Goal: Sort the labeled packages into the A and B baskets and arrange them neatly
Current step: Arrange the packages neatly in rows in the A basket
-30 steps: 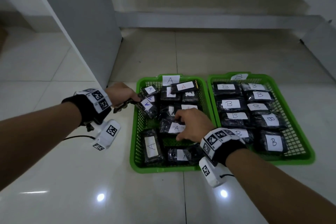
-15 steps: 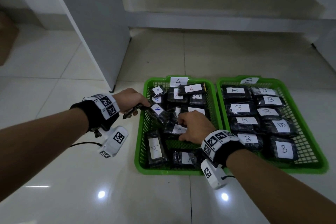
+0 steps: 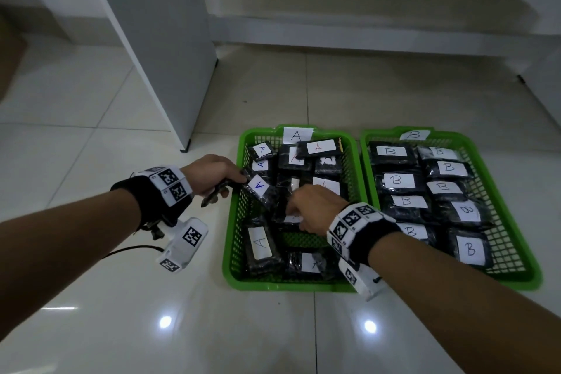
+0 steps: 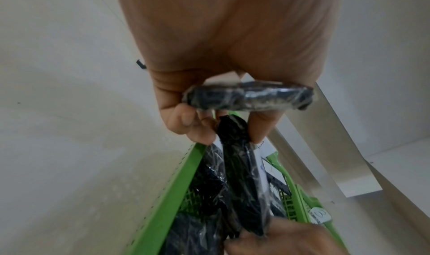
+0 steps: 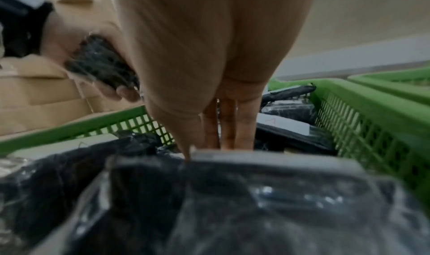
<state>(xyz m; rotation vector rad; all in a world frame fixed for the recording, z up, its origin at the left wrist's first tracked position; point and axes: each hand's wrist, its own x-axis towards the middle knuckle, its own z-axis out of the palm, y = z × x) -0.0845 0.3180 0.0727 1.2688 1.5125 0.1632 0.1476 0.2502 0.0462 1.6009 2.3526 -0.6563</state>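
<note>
On the pale tiled floor (image 3: 91, 328) two green baskets sit side by side, the A basket (image 3: 235, 240) at about 6 o'clock in the head view and the B basket (image 3: 516, 240) at its 3 o'clock, their rims nearly touching. The B basket holds black packages with B labels in two fairly even columns; the A basket's packages lie jumbled and overlapping. A white cabinet panel (image 3: 158, 48) stands at 11 o'clock from the A basket. The left hand (image 3: 209, 174), at that basket's 9 o'clock rim, has its fingers curled round one dark package (image 4: 249, 98) and pinches the blue-A package (image 3: 259, 188), tilted over the rim. The right hand (image 3: 315, 208) reaches into the basket's middle, fingers straight, tips down on a package (image 3: 291, 218) there.
</note>
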